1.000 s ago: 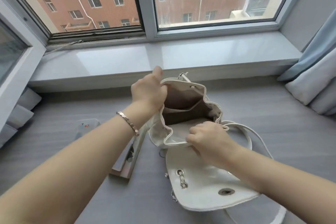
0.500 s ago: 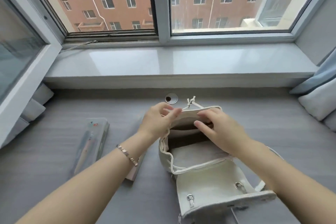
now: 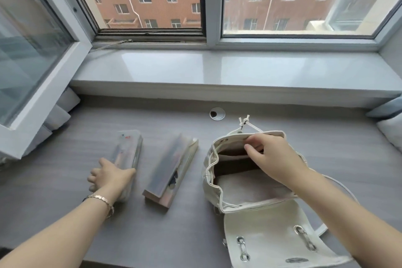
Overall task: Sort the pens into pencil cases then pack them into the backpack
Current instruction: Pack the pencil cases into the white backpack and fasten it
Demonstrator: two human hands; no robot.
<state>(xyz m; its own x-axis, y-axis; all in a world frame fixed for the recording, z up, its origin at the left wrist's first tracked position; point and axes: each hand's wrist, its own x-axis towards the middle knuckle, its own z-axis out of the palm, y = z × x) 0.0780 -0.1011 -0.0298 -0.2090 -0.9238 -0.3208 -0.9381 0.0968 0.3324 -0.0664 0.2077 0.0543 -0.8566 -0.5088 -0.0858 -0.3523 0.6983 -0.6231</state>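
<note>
While the right hand point(image 3: 274, 160) still pinches the backpack point(image 3: 256, 189) rim, the left hand point(image 3: 111, 176) now grips a pencil case point(image 3: 127, 148).

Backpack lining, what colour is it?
Brown lining inside the cream-white backpack; the head view shows it.

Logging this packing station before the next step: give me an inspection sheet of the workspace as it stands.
Surface: grey desk with a round grommet.
Job's things: left pencil case and right pencil case lie side by side, both outside the open white backpack.
Clutter: nothing seen.
Grips: left hand grips the left pencil case's near end; right hand pinches the backpack's rear rim.
Cables: nothing seen.
Surroundings: windowsill, open window, curtain at right.
</note>
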